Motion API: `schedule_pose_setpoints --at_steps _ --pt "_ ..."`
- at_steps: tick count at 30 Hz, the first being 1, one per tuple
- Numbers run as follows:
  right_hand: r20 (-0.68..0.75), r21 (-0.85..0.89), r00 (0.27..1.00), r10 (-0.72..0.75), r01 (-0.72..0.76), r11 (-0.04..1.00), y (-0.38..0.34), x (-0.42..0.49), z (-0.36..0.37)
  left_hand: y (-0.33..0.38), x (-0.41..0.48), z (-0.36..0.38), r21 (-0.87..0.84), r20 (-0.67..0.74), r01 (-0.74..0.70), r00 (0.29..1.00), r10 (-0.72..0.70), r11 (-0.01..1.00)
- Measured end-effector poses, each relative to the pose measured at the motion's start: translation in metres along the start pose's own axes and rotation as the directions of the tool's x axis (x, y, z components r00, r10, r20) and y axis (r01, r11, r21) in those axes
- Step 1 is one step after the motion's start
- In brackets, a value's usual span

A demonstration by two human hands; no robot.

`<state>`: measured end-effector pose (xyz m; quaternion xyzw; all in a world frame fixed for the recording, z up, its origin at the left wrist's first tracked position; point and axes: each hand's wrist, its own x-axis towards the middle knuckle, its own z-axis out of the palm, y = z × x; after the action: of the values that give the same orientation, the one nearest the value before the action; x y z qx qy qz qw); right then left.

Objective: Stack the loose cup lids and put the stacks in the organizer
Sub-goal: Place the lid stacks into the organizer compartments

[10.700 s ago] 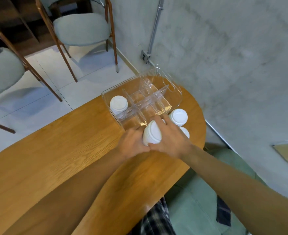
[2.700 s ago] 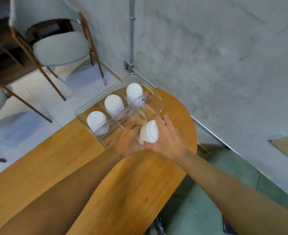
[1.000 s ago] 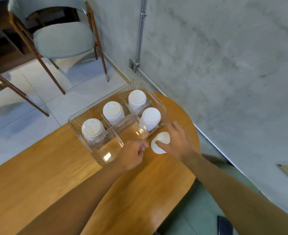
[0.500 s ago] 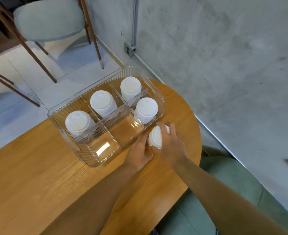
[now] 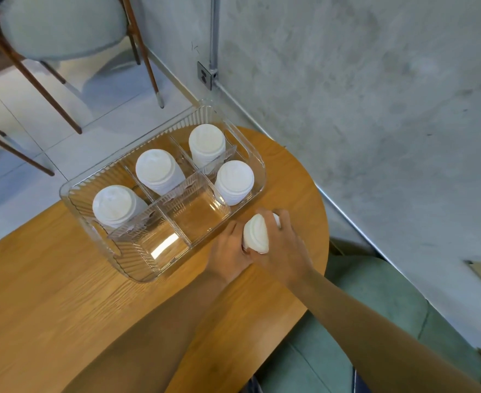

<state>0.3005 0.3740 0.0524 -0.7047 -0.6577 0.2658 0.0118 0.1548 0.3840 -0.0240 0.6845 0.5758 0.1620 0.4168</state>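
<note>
Grey concrete wall is running behind a wooden table with a rounded end, where a clear organizer is sitting. Four lid stacks are standing upright in it. Three are filling the far row: the left stack, the middle stack and the right stack. A fourth stack is occupying the near right compartment.

Just beside the organizer's near wall, the right hand is gripping a short stack of white lids tipped on its side, top face turned toward the camera. Its fingers are curling over the far side of the stack, closed narrowly around it. The left hand is meeting the stack at its left edge. Its fingertips are disappearing behind the lids, so I cannot tell whether they are clasping or only touching.

How many lids the held stack contains is hard to make out. A chair is getting cut off at the top edge, and both forearms are running out of the bottom.
</note>
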Motion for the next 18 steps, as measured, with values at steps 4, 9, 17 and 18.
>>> schedule_pose_setpoints --at_steps 4,9,17,18 --pt "-0.052 0.036 0.999 -0.009 0.011 0.999 -0.008 -0.024 -0.017 0.012 -0.017 -0.021 0.103 -0.011 -0.113 0.993 0.114 0.988" --pt "-0.156 0.053 0.985 -0.072 0.081 0.995 -0.043 -0.045 -0.037 0.024 -0.037 -0.066 0.188 -0.066 -0.195 0.975 0.211 0.963" --pt "-0.193 0.073 0.964 -0.183 0.200 0.977 -0.116 -0.036 -0.056 0.019 -0.054 -0.135 0.128 -0.177 -0.112 0.975 0.134 0.985" --pt "-0.181 0.086 0.966 -0.185 0.203 0.976 -0.123 -0.032 -0.057 0.016 -0.054 -0.141 0.118 -0.179 -0.096 0.977 0.117 0.988"
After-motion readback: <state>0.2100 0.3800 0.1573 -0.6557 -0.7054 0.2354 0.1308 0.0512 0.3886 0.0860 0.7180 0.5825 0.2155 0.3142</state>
